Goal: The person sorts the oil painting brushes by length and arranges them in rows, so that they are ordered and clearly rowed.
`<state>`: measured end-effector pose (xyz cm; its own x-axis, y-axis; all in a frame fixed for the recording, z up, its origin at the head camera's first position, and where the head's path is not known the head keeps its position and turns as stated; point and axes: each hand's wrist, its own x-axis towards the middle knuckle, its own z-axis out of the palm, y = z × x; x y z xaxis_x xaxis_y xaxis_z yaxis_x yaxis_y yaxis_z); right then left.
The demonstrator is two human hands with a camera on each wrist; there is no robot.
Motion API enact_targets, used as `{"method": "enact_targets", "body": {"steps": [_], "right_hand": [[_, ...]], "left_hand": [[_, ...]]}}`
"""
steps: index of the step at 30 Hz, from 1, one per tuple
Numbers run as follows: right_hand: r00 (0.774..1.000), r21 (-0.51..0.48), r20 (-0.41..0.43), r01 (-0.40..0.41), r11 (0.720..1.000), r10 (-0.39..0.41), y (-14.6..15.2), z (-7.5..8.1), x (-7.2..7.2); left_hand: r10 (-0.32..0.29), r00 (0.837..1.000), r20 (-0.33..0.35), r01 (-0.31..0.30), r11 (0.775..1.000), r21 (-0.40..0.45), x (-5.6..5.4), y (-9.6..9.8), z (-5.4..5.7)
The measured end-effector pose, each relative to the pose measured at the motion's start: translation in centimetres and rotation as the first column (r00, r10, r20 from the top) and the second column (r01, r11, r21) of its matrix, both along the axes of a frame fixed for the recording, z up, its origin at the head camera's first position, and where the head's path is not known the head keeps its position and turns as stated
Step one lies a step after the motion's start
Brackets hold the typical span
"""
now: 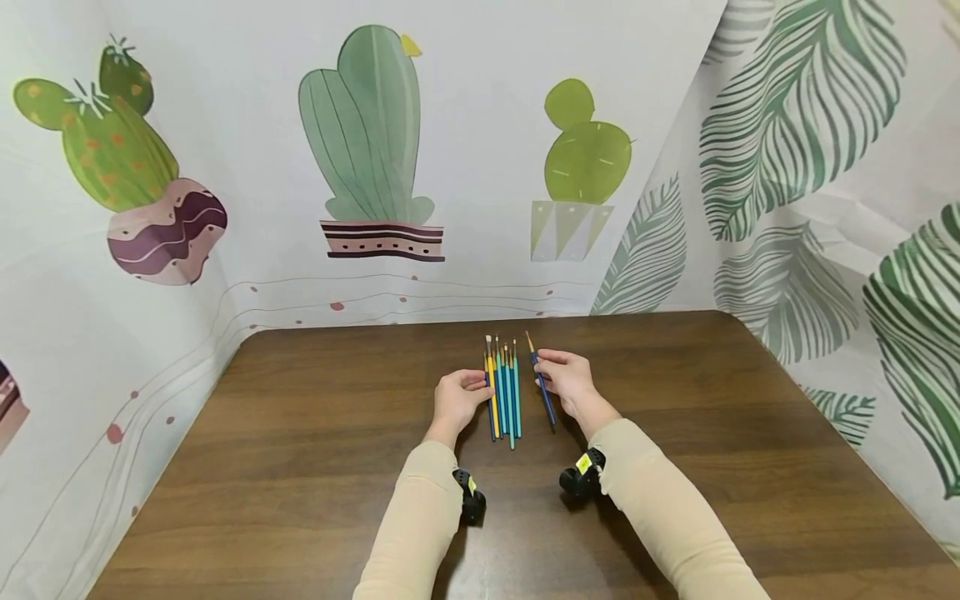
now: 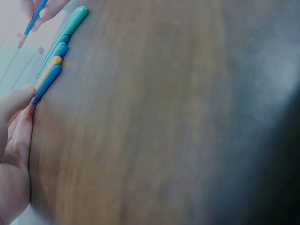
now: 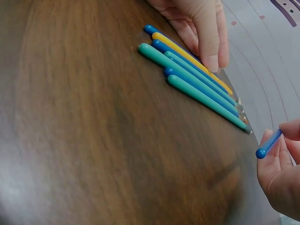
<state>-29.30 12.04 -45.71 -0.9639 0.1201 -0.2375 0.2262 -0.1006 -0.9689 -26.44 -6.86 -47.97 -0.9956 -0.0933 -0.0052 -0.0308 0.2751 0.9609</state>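
Observation:
Several slim paintbrushes lie side by side on the table, bristles pointing away, among them a yellow paintbrush (image 1: 495,421), a dark blue paintbrush (image 3: 149,29) at the left end and a teal paintbrush (image 1: 517,392) at the right end. My left hand (image 1: 456,402) is at the row's left side, its thumb on the yellow brush and its fingers against the blue one, pinching them. Just right of the row, my right hand (image 1: 572,382) grips a separate blue paintbrush (image 1: 546,398) between thumb and fingers. In the right wrist view its rounded handle end (image 3: 260,153) sticks out, raised off the table.
The brown wooden table (image 1: 315,467) ends at the back against a white wall covering (image 1: 480,167) printed with cacti and leaves. Black wrist cameras sit on the left wrist (image 1: 470,500) and the right wrist (image 1: 582,473), below cream sleeves (image 1: 660,500).

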Motion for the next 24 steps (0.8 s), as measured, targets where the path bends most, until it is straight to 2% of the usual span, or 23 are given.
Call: {"method": "enact_targets", "body": {"steps": [8,17,24], "right_hand": [[1.0,0.034,0.01,-0.02,0.999,0.019,0.8,0.3,0.1],[1.0,-0.027,-0.005,-0.028,0.999,0.028,2.1,0.5,0.1],[1.0,-0.093,-0.01,-0.005,0.996,0.004,3.0,0.6,-0.2]], "left_hand": [[-0.003,1.0,0.023,0.002,1.0,0.008,0.0,0.0,-0.2],[-0.009,1.0,0.014,0.009,1.0,0.017,-0.1,-0.1,0.0],[-0.009,1.0,0.021,0.008,1.0,0.014,-0.1,-0.2,0.0]]}}
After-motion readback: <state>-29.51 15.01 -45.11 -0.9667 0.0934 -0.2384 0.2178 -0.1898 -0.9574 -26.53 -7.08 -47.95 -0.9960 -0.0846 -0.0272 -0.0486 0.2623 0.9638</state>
